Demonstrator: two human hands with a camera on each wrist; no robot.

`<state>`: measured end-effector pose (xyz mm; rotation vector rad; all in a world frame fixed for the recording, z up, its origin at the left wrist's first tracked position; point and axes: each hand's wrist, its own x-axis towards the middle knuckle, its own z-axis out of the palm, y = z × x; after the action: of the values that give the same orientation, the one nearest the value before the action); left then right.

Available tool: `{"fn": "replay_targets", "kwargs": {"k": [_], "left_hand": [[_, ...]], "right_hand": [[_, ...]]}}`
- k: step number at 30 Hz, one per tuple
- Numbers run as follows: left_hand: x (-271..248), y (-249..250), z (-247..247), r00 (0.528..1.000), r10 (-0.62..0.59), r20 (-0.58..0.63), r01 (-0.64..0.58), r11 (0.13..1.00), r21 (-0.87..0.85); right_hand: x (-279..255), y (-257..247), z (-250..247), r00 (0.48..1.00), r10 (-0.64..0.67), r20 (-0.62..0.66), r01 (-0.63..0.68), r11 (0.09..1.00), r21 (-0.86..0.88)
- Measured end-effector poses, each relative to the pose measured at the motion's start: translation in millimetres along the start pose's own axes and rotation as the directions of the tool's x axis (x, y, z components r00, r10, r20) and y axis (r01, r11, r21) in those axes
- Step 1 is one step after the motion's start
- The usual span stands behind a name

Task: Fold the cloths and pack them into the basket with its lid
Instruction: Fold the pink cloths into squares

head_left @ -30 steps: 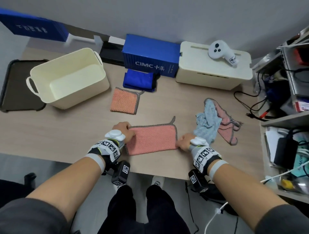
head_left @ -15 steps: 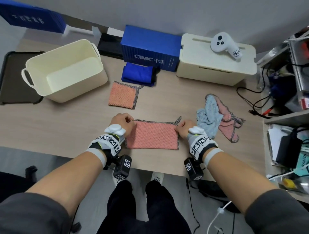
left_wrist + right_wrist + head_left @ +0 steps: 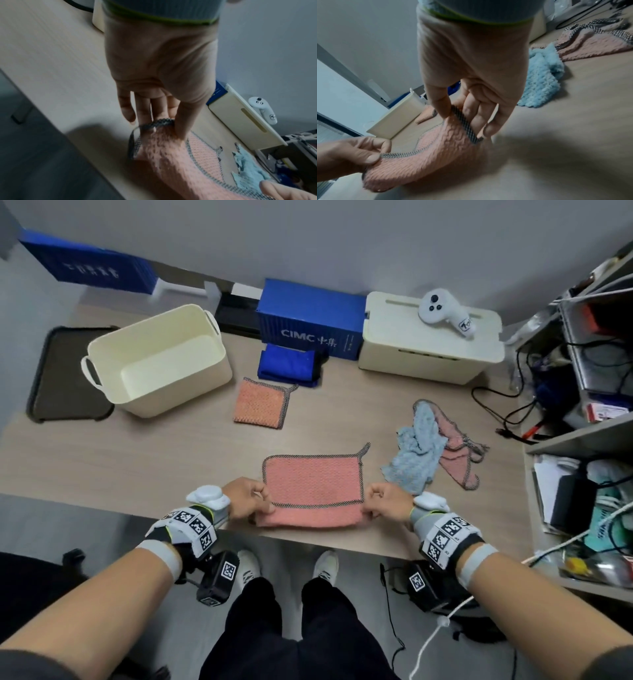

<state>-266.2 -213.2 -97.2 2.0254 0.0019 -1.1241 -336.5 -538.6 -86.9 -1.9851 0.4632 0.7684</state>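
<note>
A pink cloth (image 3: 311,486) with dark trim lies in front of me near the table's front edge. My left hand (image 3: 265,503) pinches its near left corner and my right hand (image 3: 371,505) pinches its near right corner. That trimmed edge is lifted off the table, and the cloth sags under it. In the left wrist view the left hand (image 3: 167,128) nips the trim of the cloth (image 3: 171,155). In the right wrist view the right hand (image 3: 465,123) does the same on the cloth (image 3: 436,155). The cream basket (image 3: 102,347) stands open at back left.
A folded orange cloth (image 3: 262,407) lies mid-table. A crumpled blue cloth (image 3: 416,453) and a pink one (image 3: 459,455) sit at right. A dark flat tray (image 3: 65,374) lies left of the basket. Behind are a folded blue cloth (image 3: 287,364), a blue box (image 3: 311,320) and a cream box (image 3: 431,350) with a controller (image 3: 445,311).
Both hands have drawn back toward me along the pink cloth's sides. They now pinch its near corners and hold that edge up off the table.
</note>
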Motion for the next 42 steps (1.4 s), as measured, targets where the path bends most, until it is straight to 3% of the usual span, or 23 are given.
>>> {"fn": "replay_targets", "kwargs": {"k": [4,7,13,19,27,31,34,37,40,42], "left_hand": [[9.9,-7.1,5.2,1.0,-0.029,-0.009,0.029,0.999,0.029],[19.5,-2.2,4.0,0.986,-0.016,-0.167,0.021,0.999,0.03],[45.0,10.3,-1.8,0.908,0.013,-0.419,-0.012,1.0,0.003],[64.5,17.3,-6.0,0.848,0.045,-0.527,-0.001,0.996,0.085],[67.7,19.3,-6.3,0.798,0.078,-0.598,-0.058,0.997,0.054],[73.1,20.5,-5.6,0.81,0.068,-0.583,0.0,0.993,0.117],[80.7,19.3,-5.9,0.799,0.15,-0.582,-0.018,0.974,0.226],[84.3,23.3,-3.6,0.805,0.172,-0.568,0.054,0.932,0.358],[79.3,31.7,-2.8,0.849,0.135,-0.51,0.159,0.856,0.492],[73.4,34.8,-3.2,0.888,0.083,-0.452,0.158,0.869,0.469]], "right_hand": [[7.4,-8.3,1.7,1.0,0.025,0.014,-0.024,0.999,-0.029],[24.2,-13.9,1.5,0.995,-0.003,-0.101,-0.001,0.999,-0.04],[63.0,-19.7,-6.7,0.957,-0.001,-0.291,-0.019,0.998,-0.067],[82.3,-25.0,-7.7,0.921,0.052,-0.387,-0.118,0.982,-0.148],[83.4,-21.3,-6.3,0.897,0.062,-0.437,-0.124,0.986,-0.114],[88.8,-19.8,-4.5,0.888,0.086,-0.452,-0.154,0.981,-0.117],[89.5,-23.2,-5.3,0.88,0.109,-0.463,-0.171,0.981,-0.095],[77.9,-21.5,-5.5,0.872,0.17,-0.458,-0.236,0.967,-0.09],[60.7,-13.4,5.7,0.91,0.183,-0.372,-0.307,0.9,-0.308],[58.2,-11.5,12.3,0.927,0.146,-0.347,-0.288,0.869,-0.403]]}}
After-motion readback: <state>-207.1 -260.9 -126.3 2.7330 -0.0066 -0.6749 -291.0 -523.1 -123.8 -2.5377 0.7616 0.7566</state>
